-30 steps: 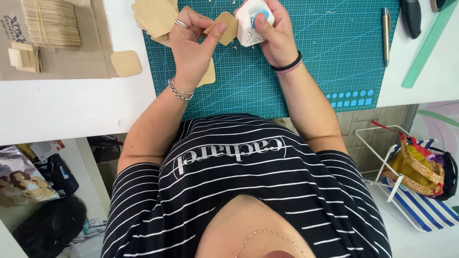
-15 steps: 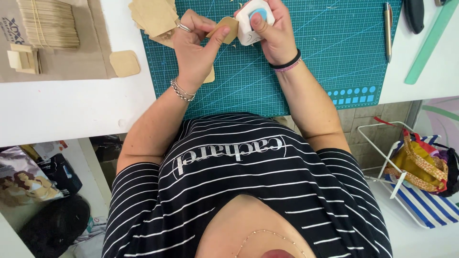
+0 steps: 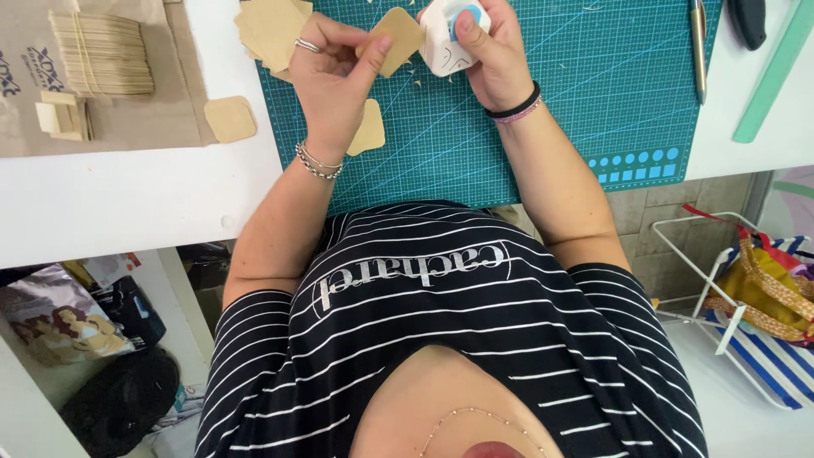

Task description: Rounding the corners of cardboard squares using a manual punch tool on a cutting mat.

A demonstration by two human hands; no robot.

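Over the green cutting mat (image 3: 526, 127), her left hand (image 3: 331, 80) pinches a small tan card (image 3: 397, 38) between thumb and fingers, one corner pushed against the white punch (image 3: 449, 38), which her right hand (image 3: 496, 59) grips closed around it. Another tan card piece (image 3: 369, 129) lies on the mat below.

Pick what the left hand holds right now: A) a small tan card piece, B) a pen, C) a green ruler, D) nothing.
A: the left hand pinches a small tan card piece beside the white punch tool in the right hand.
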